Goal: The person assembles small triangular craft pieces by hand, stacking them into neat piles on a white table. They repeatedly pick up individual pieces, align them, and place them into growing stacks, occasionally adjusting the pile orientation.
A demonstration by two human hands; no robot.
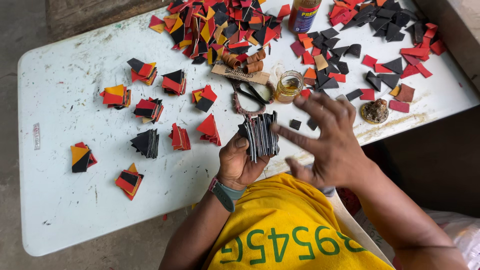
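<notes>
The left hand (pixel 239 162) comes up from 6 o'clock, wrist bent, w/ a grey-green watch band (pixel 226 194) on it. Its fingers are curled shut around a thick stack of thin dark grey and black flat pieces (pixel 261 135), thumb pressed on the front. The stack stands on edge, near the middle of the white scratched plastic table (pixel 65 210), just over its near edge.

The right hand (pixel 327 137) is at 3 o'clock of the stack, flat and spread wide, fingers apart, holding nothing. One fingertip points at the stack & is very near it; can't tell if it touches. The hand is a bit blurry.

At 12 o'clock of the stack lie black scissors w/ reddish handles (pixel 250 97), partly hidden by the stack, and a small glass jar of yellow glue (pixel 289 86). Further up is a big heap of red, orange, yellow & black cut bits (pixel 220 25), cut off by the top edge. A brown bottle (pixel 303 15) is cut off there too. At 9 o'clock sit small neat piles of triangle pieces (pixel 147 109). A round brown lump (pixel 375 111) at 3 o'clock is hard to make out. The yellow shirt (pixel 280 225) hides the lap.
</notes>
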